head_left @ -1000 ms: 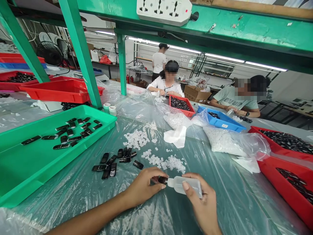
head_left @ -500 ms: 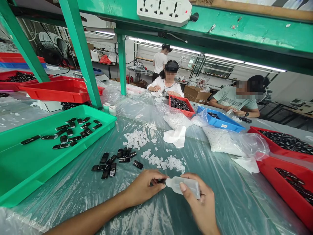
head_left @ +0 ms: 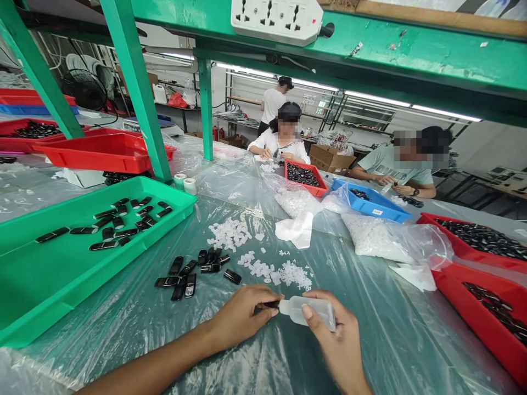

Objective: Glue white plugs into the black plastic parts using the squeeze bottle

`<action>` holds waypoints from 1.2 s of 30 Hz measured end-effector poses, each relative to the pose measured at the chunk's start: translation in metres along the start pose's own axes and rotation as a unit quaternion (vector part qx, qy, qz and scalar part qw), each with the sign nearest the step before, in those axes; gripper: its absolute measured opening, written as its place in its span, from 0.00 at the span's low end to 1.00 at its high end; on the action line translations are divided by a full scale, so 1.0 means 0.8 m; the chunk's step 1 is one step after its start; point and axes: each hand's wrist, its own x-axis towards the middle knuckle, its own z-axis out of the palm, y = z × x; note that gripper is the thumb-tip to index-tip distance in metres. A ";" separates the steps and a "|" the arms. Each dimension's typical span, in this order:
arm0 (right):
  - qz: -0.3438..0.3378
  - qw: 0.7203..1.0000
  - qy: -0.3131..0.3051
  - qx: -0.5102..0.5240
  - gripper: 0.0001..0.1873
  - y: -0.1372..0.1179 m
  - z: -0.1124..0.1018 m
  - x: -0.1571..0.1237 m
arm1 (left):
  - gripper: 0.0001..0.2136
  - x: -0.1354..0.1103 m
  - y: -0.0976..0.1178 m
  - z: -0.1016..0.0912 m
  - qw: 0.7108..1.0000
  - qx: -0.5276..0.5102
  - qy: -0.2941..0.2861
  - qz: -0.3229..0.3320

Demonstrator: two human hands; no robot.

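Note:
My left hand (head_left: 242, 318) pinches a small black plastic piece (head_left: 272, 303) between thumb and fingers. My right hand (head_left: 335, 343) grips a small translucent squeeze bottle (head_left: 313, 310), laid sideways with its tip touching the black piece. Both hands hover low over the plastic-covered table. Just beyond them lie a cluster of black pieces (head_left: 193, 271) and piles of small white bits (head_left: 284, 272).
A green tray (head_left: 49, 274) holding several black pieces sits at left. Red trays (head_left: 481, 285) of black parts stand at right, a bag of white bits (head_left: 387, 238) and a white cloth (head_left: 297, 229) in the middle. Three other people work farther along the table, behind red and blue trays.
My hands have shifted very slightly; the black piece is more covered by my left fingers and the bottle tip stays against it. The standing person in the background moved right.

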 end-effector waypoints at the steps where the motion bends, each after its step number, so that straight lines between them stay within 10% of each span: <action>1: -0.002 1.000 -0.001 0.000 0.14 0.001 0.000 0.000 | 0.13 0.000 0.000 0.000 1.000 0.005 0.002 0.001; 14: -0.017 0.996 0.085 -0.014 0.15 -0.020 0.006 -0.003 | 0.08 0.001 0.001 0.001 1.000 0.004 0.023 -0.010; 36: 0.004 1.000 0.019 0.018 0.15 -0.008 0.001 0.000 | 0.07 -0.002 -0.001 0.004 0.996 0.073 0.025 -0.050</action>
